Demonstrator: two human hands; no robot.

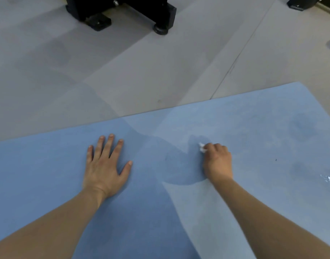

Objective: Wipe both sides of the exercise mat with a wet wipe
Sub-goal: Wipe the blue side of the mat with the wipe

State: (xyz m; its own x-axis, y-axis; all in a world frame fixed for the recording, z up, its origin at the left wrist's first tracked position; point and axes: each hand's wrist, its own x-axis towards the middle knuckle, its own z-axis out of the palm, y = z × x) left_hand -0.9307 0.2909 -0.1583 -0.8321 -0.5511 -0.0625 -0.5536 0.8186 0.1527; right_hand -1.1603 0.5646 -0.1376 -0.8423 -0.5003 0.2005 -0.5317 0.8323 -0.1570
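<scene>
Head: blue mat (48, 165) with damp patches

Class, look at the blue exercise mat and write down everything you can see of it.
The exercise mat is a plain blue, matte, foam-looking sheet lying flat on the grey floor, its far corner at upper right. Darker damp-looking patches and a small glistening spot mark its right part. The left hand rests flat on it; the right hand presses a crumpled white wet wipe against it.
</scene>
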